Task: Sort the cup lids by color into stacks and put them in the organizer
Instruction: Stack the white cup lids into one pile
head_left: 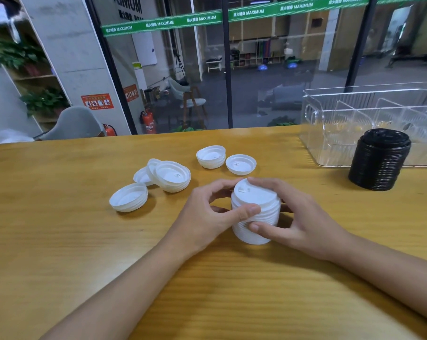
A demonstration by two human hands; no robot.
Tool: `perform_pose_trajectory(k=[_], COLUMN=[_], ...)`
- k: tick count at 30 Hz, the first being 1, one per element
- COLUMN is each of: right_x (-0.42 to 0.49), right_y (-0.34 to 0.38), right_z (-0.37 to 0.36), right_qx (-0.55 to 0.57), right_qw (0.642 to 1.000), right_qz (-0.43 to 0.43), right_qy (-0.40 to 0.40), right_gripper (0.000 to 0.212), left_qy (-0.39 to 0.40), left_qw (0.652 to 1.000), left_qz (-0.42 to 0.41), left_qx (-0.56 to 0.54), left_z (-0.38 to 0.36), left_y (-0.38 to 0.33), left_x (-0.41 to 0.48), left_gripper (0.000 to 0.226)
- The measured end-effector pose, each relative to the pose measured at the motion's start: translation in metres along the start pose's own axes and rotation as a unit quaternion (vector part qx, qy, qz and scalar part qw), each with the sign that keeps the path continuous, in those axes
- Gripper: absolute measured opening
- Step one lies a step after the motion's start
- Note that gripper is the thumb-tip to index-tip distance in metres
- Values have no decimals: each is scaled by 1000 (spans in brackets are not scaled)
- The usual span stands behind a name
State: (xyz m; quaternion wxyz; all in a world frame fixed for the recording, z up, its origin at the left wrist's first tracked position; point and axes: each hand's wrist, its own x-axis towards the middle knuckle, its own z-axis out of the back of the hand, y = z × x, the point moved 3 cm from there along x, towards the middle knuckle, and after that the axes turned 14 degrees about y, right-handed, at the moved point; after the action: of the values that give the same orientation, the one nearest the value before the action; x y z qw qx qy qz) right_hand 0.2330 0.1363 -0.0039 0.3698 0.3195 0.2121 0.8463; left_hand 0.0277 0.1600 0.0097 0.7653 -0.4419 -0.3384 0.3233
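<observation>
Left hand (207, 213) and right hand (300, 217) clasp the upright white lid stack (256, 204) at centre frame; loose white lids (172, 176) lie upper left (nearer the left hand), the organizer (330, 143) at right.

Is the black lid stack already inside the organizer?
Outside: the black lid stack stands on the table in front of the clear organizer.

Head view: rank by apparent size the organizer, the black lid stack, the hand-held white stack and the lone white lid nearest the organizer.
1. organizer, though cropped by the frame.
2. black lid stack and white stack look alike; the white one sits nearer, so unranked.
3. lone white lid.
</observation>
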Motion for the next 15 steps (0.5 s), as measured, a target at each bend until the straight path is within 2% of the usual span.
perform_pose_trajectory(k=[5,7,8,10,12,15], right_x=[2,1,1,0,1,1], right_y=[-1,-2,-2,-3,-3,-2], right_z=[-1,-1,-1,0,0,-1], right_qx=[-3,0,0,-2,-4,0], right_qw=[1000,1000,1000,1000,1000,1000], right_qz=[-11,-15,-17,-19,-19,-19], right_qy=[9,10,10,12,13,13], right_gripper=[69,70,70,69,69,70], left_qy=[53,5,-34,-106,-113,-114], left_qw=[996,995,990,953,907,876], left_qz=[-7,-1,2,14,52,114], left_qx=[68,97,134,284,402,454], left_z=[14,30,40,58,69,76], left_y=[1,4,9,20,33,38], left_x=[-1,0,0,0,3,5], left_gripper=[50,52,44,29,36,44])
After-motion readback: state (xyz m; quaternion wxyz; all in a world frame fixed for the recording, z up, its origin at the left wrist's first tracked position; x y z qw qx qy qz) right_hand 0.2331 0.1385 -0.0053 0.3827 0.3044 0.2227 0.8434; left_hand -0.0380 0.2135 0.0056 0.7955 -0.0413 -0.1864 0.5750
